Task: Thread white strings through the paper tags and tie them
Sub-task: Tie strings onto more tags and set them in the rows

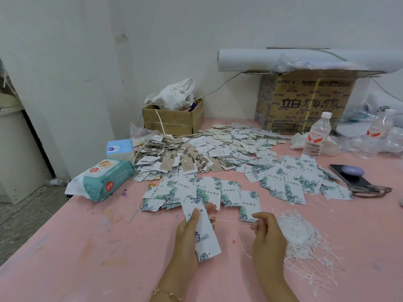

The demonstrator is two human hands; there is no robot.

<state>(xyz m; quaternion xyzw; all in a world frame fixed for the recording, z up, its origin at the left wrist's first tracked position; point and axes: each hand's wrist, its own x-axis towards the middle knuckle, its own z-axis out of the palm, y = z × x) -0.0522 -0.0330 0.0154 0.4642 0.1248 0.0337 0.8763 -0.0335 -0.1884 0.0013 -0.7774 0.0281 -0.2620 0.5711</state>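
Observation:
My left hand (188, 234) grips a small stack of white paper tags with green leaf print (206, 238), held upright above the pink table (87, 258). My right hand (267, 233) pinches a white string (231, 221) that runs taut from the tags to its fingertips; the string's loose end hangs down below. A tangle of white strings (305, 238) lies just right of my right hand. Rows of loose leaf-print tags (202, 192) lie beyond my hands. Further back sits a heap of tags with strings on them (174, 158).
A wet-wipe pack (102, 179) and a blue tissue box (120, 148) sit at the left. A small open carton (174, 118) and a large printed carton (305, 101) stand at the back. A water bottle (317, 136) and a phone (353, 177) are at the right.

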